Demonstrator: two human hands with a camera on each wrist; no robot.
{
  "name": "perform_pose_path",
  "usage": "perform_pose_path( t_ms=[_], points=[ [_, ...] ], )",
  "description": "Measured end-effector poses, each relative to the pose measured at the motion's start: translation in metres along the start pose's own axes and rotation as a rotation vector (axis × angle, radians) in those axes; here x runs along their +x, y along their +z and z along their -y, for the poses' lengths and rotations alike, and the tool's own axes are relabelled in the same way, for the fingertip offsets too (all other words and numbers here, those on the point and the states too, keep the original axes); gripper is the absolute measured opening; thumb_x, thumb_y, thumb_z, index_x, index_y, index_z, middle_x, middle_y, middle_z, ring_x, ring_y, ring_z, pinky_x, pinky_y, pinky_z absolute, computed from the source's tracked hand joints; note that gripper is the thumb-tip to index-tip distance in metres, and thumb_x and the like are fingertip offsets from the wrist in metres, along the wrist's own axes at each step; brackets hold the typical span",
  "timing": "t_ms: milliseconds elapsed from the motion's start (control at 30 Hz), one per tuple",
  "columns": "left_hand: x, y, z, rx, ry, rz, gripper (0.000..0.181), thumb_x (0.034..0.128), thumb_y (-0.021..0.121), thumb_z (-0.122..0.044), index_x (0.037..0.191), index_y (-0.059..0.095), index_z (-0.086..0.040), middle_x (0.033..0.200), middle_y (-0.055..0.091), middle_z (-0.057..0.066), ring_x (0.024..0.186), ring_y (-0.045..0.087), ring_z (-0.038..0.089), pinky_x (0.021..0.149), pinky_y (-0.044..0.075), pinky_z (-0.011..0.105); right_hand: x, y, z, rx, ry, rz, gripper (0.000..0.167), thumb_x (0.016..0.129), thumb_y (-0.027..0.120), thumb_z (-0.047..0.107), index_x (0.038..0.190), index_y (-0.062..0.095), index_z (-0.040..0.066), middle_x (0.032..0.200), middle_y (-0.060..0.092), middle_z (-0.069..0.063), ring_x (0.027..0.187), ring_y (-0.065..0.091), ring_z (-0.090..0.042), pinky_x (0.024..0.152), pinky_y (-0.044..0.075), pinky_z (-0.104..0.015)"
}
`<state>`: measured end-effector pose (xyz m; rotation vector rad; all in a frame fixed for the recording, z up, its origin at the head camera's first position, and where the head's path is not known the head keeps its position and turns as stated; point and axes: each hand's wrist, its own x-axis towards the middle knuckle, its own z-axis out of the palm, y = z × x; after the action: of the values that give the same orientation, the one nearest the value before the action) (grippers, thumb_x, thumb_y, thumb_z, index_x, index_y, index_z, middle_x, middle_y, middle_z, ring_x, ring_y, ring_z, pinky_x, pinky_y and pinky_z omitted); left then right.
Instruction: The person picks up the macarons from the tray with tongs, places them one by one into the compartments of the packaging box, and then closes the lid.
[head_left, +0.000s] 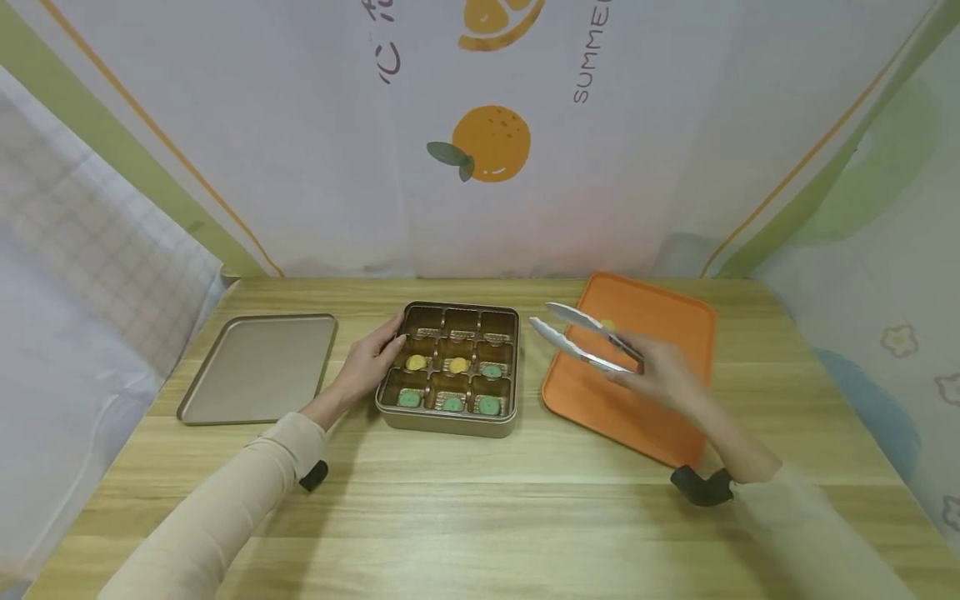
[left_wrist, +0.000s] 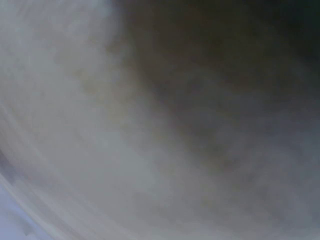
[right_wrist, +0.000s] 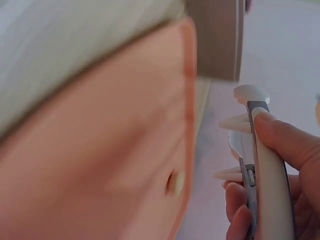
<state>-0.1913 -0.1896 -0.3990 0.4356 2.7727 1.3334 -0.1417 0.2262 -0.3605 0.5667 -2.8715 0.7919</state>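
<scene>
A square bronze tin (head_left: 453, 423) with a gold divided insert stands mid-table. In its middle row lie two yellow round pieces (head_left: 458, 365) and a green round piece (head_left: 491, 371); green round pieces (head_left: 489, 406) fill the front row's compartments. My left hand (head_left: 365, 360) holds the tin's left side, thumb at the rim. My right hand (head_left: 660, 371) grips metal tongs (head_left: 577, 350) above the orange tray (head_left: 637, 425). The tongs' tips are spread, with nothing between them. On that tray, a yellow piece (head_left: 607, 324) shows partly behind the tongs, and in the right wrist view (right_wrist: 177, 183).
A bronze tray or lid (head_left: 258, 371) lies flat at the table's left. Fabric with printed oranges (head_left: 491, 143) hangs behind the wooden table (head_left: 450, 517). The left wrist view is blurred and shows no clear object.
</scene>
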Motion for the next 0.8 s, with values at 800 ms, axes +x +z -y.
perform_pose_path(
  t_ms=[800],
  points=[
    [0.000,0.000,-0.002,-0.008,-0.016,-0.002,0.051,0.1023,0.040,-0.020,0.149,0.024,-0.006,0.153,0.024,0.016,0.140,0.024,0.033,0.116,0.023,0.046,-0.035,-0.027,-0.057,-0.131,0.170,0.064,0.062,0.082,0.073,0.021,0.130,0.047,-0.009,0.063,0.042,-0.002,0.056,0.039,-0.016,0.046,0.029,-0.027]
  ],
)
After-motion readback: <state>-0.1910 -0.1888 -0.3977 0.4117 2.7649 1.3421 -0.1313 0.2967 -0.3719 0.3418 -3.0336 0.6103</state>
